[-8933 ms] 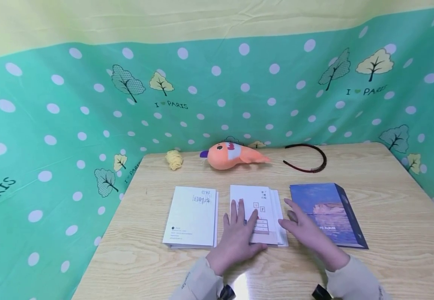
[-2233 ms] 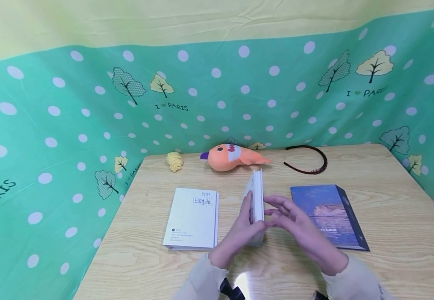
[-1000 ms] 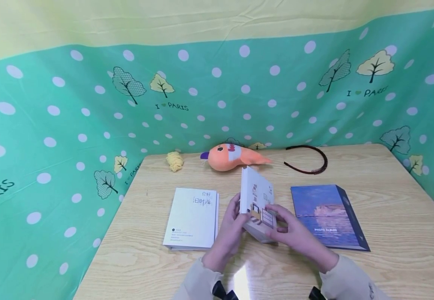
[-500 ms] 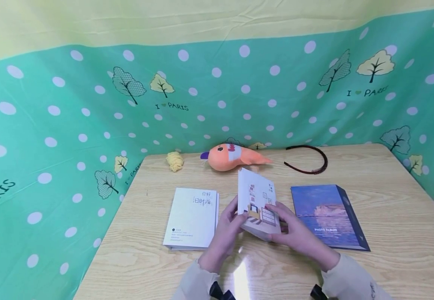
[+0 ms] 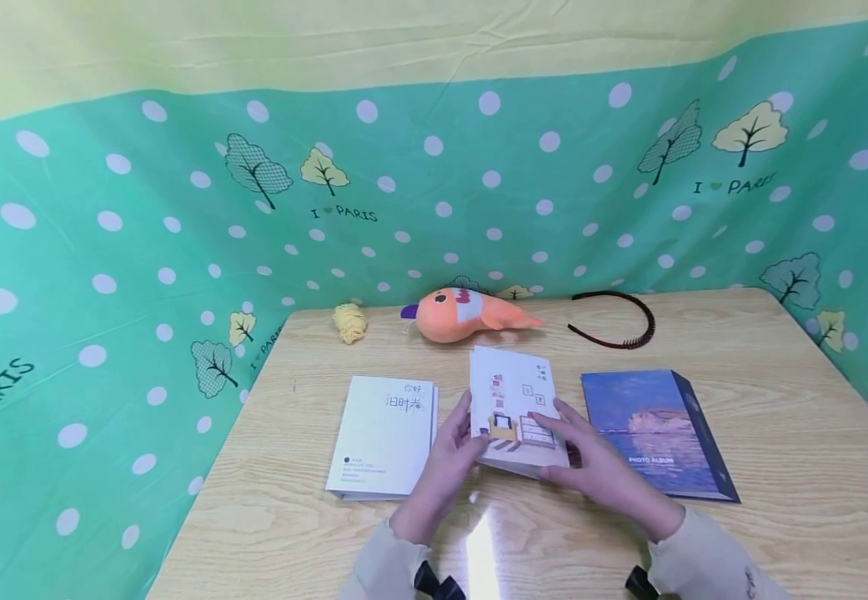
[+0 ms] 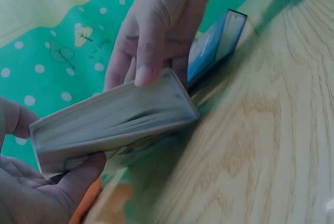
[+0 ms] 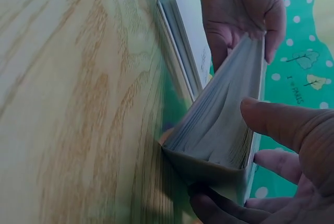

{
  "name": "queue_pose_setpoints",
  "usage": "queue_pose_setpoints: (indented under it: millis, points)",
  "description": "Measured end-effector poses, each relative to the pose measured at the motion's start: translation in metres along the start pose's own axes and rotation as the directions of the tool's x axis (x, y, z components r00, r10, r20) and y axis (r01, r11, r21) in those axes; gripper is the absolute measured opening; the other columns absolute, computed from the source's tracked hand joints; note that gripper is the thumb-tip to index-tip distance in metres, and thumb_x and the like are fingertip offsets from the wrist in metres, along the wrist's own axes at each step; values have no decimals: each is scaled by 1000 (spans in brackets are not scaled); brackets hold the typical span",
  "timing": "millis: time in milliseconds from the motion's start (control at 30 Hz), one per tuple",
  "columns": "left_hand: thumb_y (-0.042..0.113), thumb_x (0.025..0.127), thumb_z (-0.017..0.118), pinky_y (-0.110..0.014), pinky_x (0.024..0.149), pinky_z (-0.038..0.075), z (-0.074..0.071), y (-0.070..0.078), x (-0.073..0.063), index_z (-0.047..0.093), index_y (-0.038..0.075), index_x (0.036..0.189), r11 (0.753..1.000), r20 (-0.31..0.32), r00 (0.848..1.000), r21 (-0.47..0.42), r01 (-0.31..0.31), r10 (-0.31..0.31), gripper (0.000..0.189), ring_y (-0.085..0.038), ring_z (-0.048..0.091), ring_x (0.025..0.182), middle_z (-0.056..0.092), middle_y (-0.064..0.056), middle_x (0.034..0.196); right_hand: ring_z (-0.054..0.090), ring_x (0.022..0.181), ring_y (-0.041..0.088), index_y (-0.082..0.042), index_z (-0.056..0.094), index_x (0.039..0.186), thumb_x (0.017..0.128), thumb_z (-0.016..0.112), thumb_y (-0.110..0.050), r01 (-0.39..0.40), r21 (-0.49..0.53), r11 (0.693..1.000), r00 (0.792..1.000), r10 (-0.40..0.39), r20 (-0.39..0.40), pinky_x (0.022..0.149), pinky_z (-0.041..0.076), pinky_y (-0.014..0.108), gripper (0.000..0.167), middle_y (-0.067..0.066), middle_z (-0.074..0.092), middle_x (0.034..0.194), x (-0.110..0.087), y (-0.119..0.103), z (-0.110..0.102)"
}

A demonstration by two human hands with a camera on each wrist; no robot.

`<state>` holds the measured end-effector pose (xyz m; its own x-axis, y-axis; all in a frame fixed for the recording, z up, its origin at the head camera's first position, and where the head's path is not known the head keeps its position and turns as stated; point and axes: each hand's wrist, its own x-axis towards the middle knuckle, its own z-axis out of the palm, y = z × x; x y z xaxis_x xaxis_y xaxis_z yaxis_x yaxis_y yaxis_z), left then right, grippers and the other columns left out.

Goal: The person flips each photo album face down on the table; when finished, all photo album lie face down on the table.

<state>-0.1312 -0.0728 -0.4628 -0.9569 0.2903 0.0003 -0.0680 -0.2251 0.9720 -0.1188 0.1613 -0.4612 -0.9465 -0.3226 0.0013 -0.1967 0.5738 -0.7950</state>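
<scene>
A white photo album (image 5: 512, 392) with a drawn room on its cover is tilted, cover up, between both hands. My left hand (image 5: 449, 450) grips its left edge, thumb on the cover side. My right hand (image 5: 591, 458) grips the lower right edge, its fingers on the cover. In the left wrist view the page edges of the album (image 6: 120, 119) show between its covers. In the right wrist view the pages of the album (image 7: 219, 114) spread slightly, with the right thumb (image 7: 276, 122) at the cover's edge.
On the left lies another white album (image 5: 381, 442), on the right a blue album (image 5: 651, 433) reading "PHOTO ALBUM". Along the back of the wooden table (image 5: 268, 533) are a yellow crumpled bundle (image 5: 349, 322), an orange plush bird (image 5: 471, 315) and a dark headband (image 5: 647, 321). A patterned curtain (image 5: 434, 192) hangs behind.
The white album lay flat under the left hand, later stood upright on edge between both hands. Since then it has turned and tipped back, its cover now facing up more. Other objects stayed put.
</scene>
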Motion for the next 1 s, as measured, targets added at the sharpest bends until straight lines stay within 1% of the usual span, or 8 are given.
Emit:
queue_pose_setpoints:
  millis: [100, 267, 433, 567, 633, 800, 933, 1000]
  points:
    - [-8, 88, 48, -26, 95, 49, -1, -3, 1, 6, -5, 153, 999, -19, 1000, 40, 1, 0, 78, -35, 53, 122, 23, -29, 154, 18, 138, 54, -22, 50, 144, 81, 78, -30, -1, -1, 1000, 1000, 1, 8, 103, 22, 72, 69, 20, 15, 160, 0, 0, -1]
    - [-10, 82, 50, -28, 96, 49, -1, -7, 4, 18, -3, 153, 976, -57, 998, 219, 13, -1, 79, -32, 52, 122, 33, -25, 151, 20, 138, 54, -22, 52, 143, 81, 78, -29, 10, -9, 1000, 1000, -10, 10, 103, 24, 71, 67, 20, 14, 160, -1, 0, -1]
    - [7, 81, 66, -42, 113, 30, 0, -10, 3, 14, -5, 153, 904, -73, 997, 426, 29, 3, 90, -32, 35, 138, 24, -23, 156, 21, 137, 54, -22, 52, 143, 82, 78, -28, 22, -14, 1000, 1000, -22, 9, 103, 25, 71, 67, 22, 14, 160, -2, 1, -1]
    - [25, 77, 79, -48, 115, 21, 0, -13, 3, 8, -7, 153, 849, -69, 998, 528, 31, 7, 108, -34, 29, 142, 24, -24, 156, 22, 137, 54, -22, 52, 143, 83, 77, -28, 27, -11, 1000, 1000, -27, 14, 102, 27, 70, 65, 23, 14, 159, -3, 2, -2]
    - [30, 74, 82, -48, 115, 21, 0, -14, 3, 6, -6, 153, 838, -60, 998, 545, 31, 2, 116, -33, 31, 141, 25, -23, 156, 23, 136, 55, -21, 52, 143, 84, 76, -28, 22, -10, 1000, 999, -22, 23, 102, 28, 70, 64, 26, 15, 158, -4, 2, -4]
    - [34, 68, 87, -43, 115, 26, 1, -17, 1, 3, -1, 155, 815, -51, 998, 577, 48, -23, 125, -25, 38, 137, 30, -17, 155, 54, 119, 42, -19, 54, 141, 83, 76, -29, -15, 6, 1000, 999, 14, 52, 96, 47, 52, 62, 33, 22, 153, -4, 2, -7]
    - [28, 64, 91, -39, 110, 34, 1, -21, 2, 12, 7, 156, 820, 16, 999, 570, -40, 38, 123, -15, 50, 124, 45, -6, 146, 63, 104, 27, -19, 56, 139, 83, 77, -28, -32, 15, 999, 998, 31, 56, 88, 53, 42, 61, 33, 21, 153, -5, 2, -7]
    - [27, 62, 92, -39, 108, 37, 3, -21, 3, 15, 10, 155, 806, 40, 997, 586, -79, 68, 122, -13, 52, 120, 47, -4, 141, 64, 102, 25, -19, 56, 139, 83, 77, -27, -38, 19, 999, 998, 37, 56, 86, 54, 42, 60, 32, 21, 154, -5, 2, -7]
